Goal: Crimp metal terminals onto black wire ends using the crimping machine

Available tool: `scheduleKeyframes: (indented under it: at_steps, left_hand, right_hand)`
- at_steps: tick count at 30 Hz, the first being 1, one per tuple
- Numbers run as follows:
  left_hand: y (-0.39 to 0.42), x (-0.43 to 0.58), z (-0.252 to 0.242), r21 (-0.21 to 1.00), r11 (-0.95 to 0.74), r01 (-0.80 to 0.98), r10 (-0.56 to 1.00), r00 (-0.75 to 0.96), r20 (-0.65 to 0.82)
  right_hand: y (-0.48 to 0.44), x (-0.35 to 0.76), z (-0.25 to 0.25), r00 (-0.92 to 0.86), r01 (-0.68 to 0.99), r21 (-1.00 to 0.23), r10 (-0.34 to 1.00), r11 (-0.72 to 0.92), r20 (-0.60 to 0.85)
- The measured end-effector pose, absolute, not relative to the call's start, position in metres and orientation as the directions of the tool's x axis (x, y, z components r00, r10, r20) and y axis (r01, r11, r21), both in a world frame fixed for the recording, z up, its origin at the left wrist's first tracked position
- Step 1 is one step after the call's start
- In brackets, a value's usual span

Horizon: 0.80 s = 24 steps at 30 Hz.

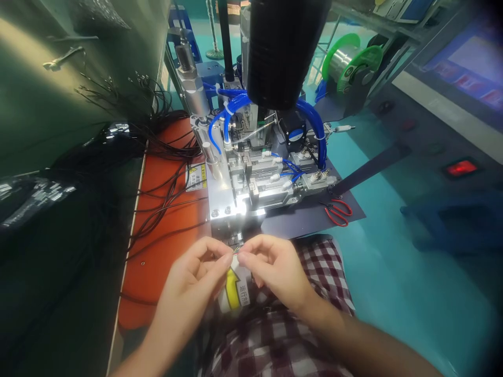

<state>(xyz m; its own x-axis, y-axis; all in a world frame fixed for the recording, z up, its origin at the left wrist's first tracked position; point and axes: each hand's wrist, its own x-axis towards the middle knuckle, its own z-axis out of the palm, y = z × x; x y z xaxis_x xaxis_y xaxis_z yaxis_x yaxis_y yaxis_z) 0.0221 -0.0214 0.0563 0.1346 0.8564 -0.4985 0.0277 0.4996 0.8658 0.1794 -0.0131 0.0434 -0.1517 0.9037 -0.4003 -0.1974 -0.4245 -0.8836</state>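
Note:
My left hand (198,275) and my right hand (275,267) meet fingertip to fingertip, low at the front of a metal machine (251,178). Both pinch thin coloured wires (236,251), of which only a short stretch shows between the fingers. Their ends are covered by my fingertips. Just beyond the hands is a small metal fixture (240,239) on the machine's front. Beneath them a label with a yellow arrow (232,290) is partly covered by my hands.
Black cables (168,199) lie across the orange surface (153,246) on the left. Red-handled pliers (338,211) rest on the dark plate at right. A green spool of solder wire (346,63) stands behind. A black cylinder (288,52) hangs overhead. A control panel (444,125) stands right.

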Motion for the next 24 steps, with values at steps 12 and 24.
scheduleKeyframes:
  at_steps: [12, 24]
  left_hand:
    - [-0.018, 0.024, 0.065, 0.800, 0.585, -0.135, 0.809, 0.173, -0.562]
    - [-0.013, 0.028, 0.056, 0.834, 0.545, 0.086, 0.826, 0.114, -0.552]
  right_hand:
    - [-0.023, 0.171, 0.039, -0.104, -0.123, -0.937, 0.943, -0.328, -0.316]
    - [-0.011, 0.197, 0.047, -0.100, 0.029, -0.976, 0.971, -0.217, -0.219]
